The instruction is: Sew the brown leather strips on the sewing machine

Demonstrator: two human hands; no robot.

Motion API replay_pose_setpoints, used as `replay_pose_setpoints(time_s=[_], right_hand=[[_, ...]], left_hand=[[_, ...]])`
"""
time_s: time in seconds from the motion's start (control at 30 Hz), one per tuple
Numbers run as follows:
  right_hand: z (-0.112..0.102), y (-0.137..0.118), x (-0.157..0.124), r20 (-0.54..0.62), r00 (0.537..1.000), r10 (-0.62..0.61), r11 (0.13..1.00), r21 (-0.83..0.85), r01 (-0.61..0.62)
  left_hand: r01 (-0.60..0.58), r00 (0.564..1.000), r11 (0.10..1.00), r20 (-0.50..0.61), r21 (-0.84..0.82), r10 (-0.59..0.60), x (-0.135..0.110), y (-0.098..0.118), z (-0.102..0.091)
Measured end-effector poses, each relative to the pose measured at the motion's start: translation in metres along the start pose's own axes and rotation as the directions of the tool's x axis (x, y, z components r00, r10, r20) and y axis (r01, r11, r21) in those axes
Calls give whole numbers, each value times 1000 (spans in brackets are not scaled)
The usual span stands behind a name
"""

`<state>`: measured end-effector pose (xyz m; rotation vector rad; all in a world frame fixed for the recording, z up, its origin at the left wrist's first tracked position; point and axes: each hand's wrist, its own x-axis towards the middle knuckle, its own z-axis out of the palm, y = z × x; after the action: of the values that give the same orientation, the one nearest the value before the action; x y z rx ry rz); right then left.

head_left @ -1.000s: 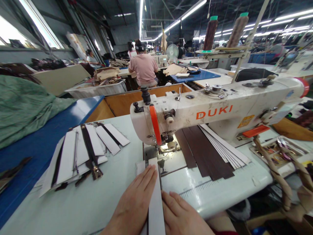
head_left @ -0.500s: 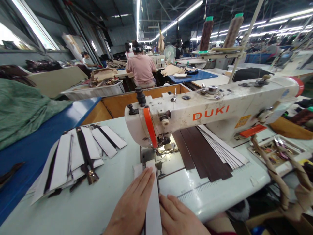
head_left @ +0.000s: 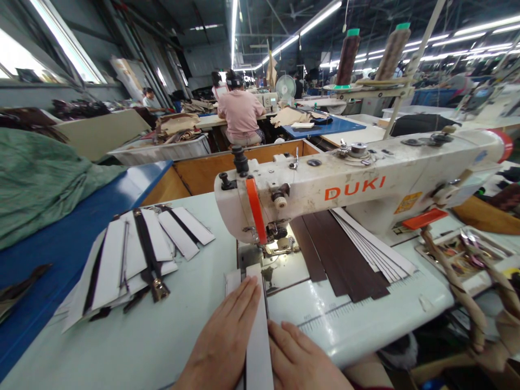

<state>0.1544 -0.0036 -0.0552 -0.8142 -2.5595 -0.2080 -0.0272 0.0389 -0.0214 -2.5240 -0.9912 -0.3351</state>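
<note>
A long white strip (head_left: 259, 346) with a dark right edge runs from my lap side toward the sewing machine's needle area (head_left: 280, 246). Flat on its left side rests my left hand (head_left: 227, 330), fingers stretched forward and side by side. My right hand (head_left: 303, 357) lies low along the strip's right edge, its fingers slightly bent and touching it; its thumb is hidden. A second white piece (head_left: 233, 281) shows partly beneath, left of the strip's far end. Under the machine arm, dark brown strips (head_left: 333, 254) with white backings lie fanned out.
Left on the table is a pile of white strips with dark zippers (head_left: 117, 260). The DUKI machine arm (head_left: 353, 181) spans the right side. A tray of small tools (head_left: 467, 252) sits far right, below thread cones (head_left: 348, 57). A person in pink (head_left: 241, 114) sits ahead.
The whole view has shifted slightly, so things appear a little farther right. Both hands and the strip keep nearly the same places relative to the machine.
</note>
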Motion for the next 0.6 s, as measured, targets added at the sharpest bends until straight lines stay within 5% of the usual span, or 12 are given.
replay_pose_setpoints(time_s=[0.3, 0.6], right_hand=[[-14, 8, 3, 95, 995, 19, 998, 64, -25], [-33, 17, 19, -36, 966, 257, 960, 121, -251]], left_hand=[[0, 998, 1000, 69, 1, 0, 6, -2, -6], [38, 983, 995, 181, -93, -21, 15, -2, -17]])
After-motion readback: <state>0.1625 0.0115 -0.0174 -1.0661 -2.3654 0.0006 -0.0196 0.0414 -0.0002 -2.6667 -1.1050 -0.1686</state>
